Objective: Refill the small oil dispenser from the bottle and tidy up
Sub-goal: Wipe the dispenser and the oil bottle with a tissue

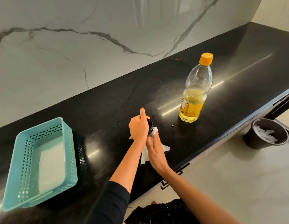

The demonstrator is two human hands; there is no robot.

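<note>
- Left hand (138, 128) grips the small oil dispenser (150, 126) by its black cap, forefinger sticking out; right hand (156, 152) presses a paper tissue (144, 156) to its side, fingers nearly straight
- Best to turn the dispenser steadily inside the tissue, keeping the cap firm; oily glass probably slips
- Capped oil bottle (194, 94) stands apart to the right
- Glossy black countertop (108, 102) shows dark drops (173, 126); teal basket (66, 126) at left; marble backsplash (76, 46); floor bin (253, 139) holds tissue

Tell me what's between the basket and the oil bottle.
Head view: left hand gripping the dispenser, right hand pressing a tissue against it.
</note>
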